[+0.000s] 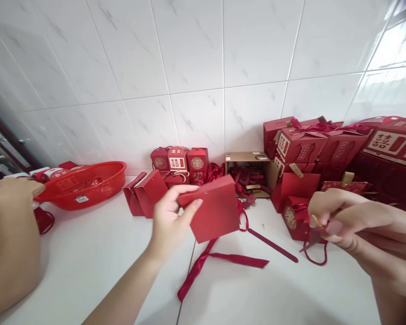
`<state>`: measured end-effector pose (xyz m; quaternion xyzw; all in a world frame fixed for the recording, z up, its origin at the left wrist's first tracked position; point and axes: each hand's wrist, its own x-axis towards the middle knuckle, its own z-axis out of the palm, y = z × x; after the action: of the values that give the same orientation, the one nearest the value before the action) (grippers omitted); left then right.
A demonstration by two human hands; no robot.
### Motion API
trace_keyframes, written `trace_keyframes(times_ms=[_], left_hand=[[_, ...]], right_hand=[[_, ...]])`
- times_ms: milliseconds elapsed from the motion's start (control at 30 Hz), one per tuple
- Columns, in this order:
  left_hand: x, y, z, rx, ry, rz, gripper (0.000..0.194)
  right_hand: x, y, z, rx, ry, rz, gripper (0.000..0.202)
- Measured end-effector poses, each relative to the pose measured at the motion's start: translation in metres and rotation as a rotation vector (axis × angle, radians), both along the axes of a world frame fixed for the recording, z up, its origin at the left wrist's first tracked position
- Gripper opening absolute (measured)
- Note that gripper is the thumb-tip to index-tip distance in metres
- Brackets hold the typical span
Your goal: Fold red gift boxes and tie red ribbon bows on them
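Note:
My left hand (171,223) grips a flat red box (214,210) by its left end, thumb in front, above the table. A dark red ribbon (198,271) trails on the table under the box. At the right, the fingers of my right hand (352,221) are pinched on a small dark red piece (314,237) with a thin gold bit at its top. Behind this hand stands a red box with a gold round emblem (291,216), a cord loop beside it. A narrow dark red strip (274,246) lies between my hands.
Another person's arm (15,225) reaches in at the far left, by a red plastic basin (88,185). Red boxes (152,192) stand beyond my left hand. An open cardboard box (274,174) holds dark red strips. More red boxes (302,144) are stacked by the tiled wall.

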<state>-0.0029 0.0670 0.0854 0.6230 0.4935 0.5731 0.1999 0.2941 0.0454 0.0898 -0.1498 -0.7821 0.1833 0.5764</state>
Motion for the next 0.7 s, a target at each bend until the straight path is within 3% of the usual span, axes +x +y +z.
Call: trace_keyframes(times_ms=[133, 267, 333, 500, 633, 700], left_hand=[[0.034, 0.027, -0.022, -0.051, 0.084, -0.185, 0.008], [0.048, 0.039, -0.032, -0.085, 0.023, -0.257, 0.011], [0.048, 0.037, -0.033, -0.097, 0.004, -0.312, 0.012], [0.047, 0.02, -0.027, 0.051, 0.046, -0.361, 0.013], [0.049, 0.014, -0.026, 0.172, 0.033, -0.318, 0.013], [0.052, 0.015, -0.028, 0.202, -0.006, -0.282, 0.013]], right_hand=[[0.003, -0.003, -0.002, -0.098, 0.171, -0.013, 0.014], [-0.01, 0.01, -0.005, -0.205, 0.175, 0.166, 0.009], [-0.022, 0.022, -0.009, -0.264, 0.174, 0.182, 0.007], [-0.047, 0.047, -0.023, -0.254, 0.201, -0.014, 0.009], [-0.056, 0.053, -0.032, -0.279, 0.157, 0.069, 0.009], [-0.059, 0.052, -0.036, -0.283, 0.13, 0.041, 0.008]])
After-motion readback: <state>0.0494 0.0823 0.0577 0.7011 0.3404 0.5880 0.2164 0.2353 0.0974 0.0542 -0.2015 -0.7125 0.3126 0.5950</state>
